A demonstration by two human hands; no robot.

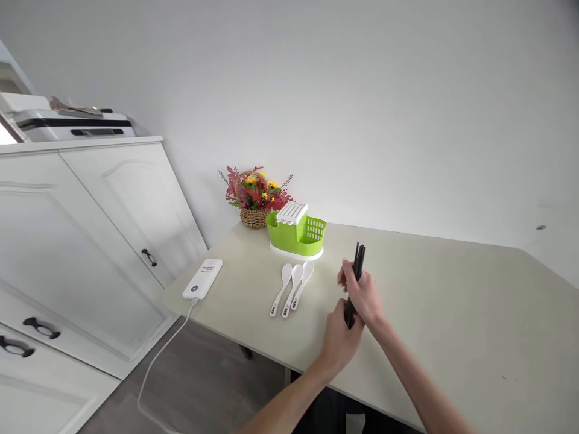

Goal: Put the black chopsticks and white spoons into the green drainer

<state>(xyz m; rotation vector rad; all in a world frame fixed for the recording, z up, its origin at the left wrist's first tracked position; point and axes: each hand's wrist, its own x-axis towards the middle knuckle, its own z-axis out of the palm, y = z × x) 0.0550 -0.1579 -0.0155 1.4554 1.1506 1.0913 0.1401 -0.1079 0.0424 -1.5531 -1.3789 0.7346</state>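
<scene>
My right hand (363, 294) is closed around a bundle of black chopsticks (359, 259), held above the beige table (452, 313) with their tips pointing up and away. Just below it, my left hand (340, 339) is closed on the lower end of the same chopsticks. Three white spoons (293, 286) lie side by side on the table to the left of my hands. Behind the spoons stands a green cutlery holder (297, 232) with a white slotted insert and a white base.
A wicker basket of artificial flowers (254, 202) sits by the wall behind the holder. A white power bank (203, 278) lies near the table's left edge, its cable hanging to the floor. White cabinets (90, 241) stand at left, with an appliance (72, 123) on top.
</scene>
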